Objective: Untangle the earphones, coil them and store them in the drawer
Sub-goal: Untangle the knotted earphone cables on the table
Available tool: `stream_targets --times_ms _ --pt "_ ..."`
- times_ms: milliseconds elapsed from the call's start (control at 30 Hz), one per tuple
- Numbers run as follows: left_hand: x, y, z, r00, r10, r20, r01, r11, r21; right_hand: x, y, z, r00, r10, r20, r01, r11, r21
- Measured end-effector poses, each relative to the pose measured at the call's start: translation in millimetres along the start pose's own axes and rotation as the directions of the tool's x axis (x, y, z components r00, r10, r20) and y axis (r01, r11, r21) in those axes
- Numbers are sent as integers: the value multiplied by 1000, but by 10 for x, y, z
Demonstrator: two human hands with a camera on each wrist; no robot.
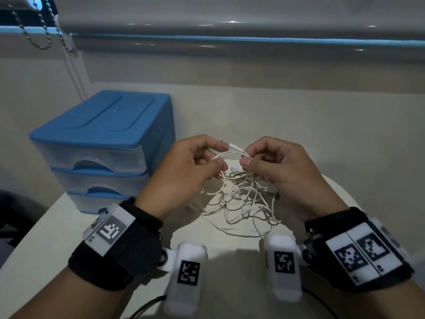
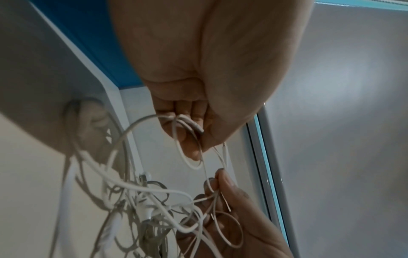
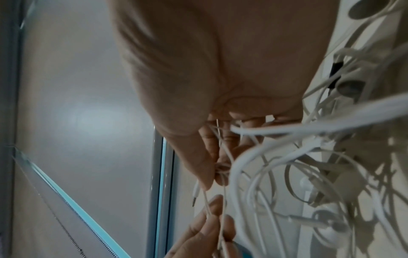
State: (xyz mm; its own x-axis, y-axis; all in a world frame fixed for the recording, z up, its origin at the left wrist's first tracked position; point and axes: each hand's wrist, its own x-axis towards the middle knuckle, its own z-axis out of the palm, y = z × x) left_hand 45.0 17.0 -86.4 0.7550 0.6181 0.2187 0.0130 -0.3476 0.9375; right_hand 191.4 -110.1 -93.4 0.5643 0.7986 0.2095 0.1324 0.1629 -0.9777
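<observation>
A tangle of white earphones (image 1: pixel 243 201) hangs from both hands down onto the pale table (image 1: pixel 46 245). My left hand (image 1: pixel 216 157) pinches a strand of the cable between thumb and fingers. My right hand (image 1: pixel 245 157) pinches the cable just beside it, near the jack plug (image 1: pixel 226 142), which sticks out leftward. In the left wrist view the left hand (image 2: pixel 194 144) grips loops of the earphones (image 2: pixel 141 192), and the right hand (image 2: pixel 214 185) holds strands below. In the right wrist view the right hand (image 3: pixel 215 176) pinches thin wires of the earphones (image 3: pixel 276 165).
A blue and clear plastic drawer unit (image 1: pixel 101 143) stands left of the hands, its drawers closed. A wall with a window blind (image 1: pixel 230 17) and bead chain (image 1: pixel 43 31) lies behind the table. Dark cables trail from the wrist cameras at the near edge.
</observation>
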Motion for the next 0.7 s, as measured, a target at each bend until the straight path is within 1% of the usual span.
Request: stream_targets --times_ms 100,200,300,333,433,533,567,633,700 --pt "1 -7 -6 999 9 -31 -9 1000 6 6 -11 -2 1000 13 -2 -13 1000 19" --pt "16 -13 -12 997 8 -80 -13 998 -58 10 -25 -1 999 34 -13 -33 999 42" --pt "25 -9 -9 995 12 -100 -23 994 -109 5 -36 0 995 82 -57 -74 988 135" --pt "28 -9 -9 994 13 -108 -26 992 -124 5 -35 -7 993 89 -78 -78 988 136" --pt "30 -14 -22 990 18 -138 -39 988 -150 33 -12 -38 982 83 -168 -78 996 39" --pt "20 -4 -22 989 19 -148 -40 989 -139 65 23 -88 958 25 -287 -45 997 -63" --pt "16 2 -16 989 18 -148 -39 990 -136 73 35 -104 951 -5 -308 -28 994 -105" --pt "13 9 -7 989 22 -146 -40 991 -126 63 20 -118 948 -77 -309 23 984 -177" --pt "11 10 -3 989 35 -140 -50 993 -106 45 -10 -118 955 -150 -257 93 971 -221"
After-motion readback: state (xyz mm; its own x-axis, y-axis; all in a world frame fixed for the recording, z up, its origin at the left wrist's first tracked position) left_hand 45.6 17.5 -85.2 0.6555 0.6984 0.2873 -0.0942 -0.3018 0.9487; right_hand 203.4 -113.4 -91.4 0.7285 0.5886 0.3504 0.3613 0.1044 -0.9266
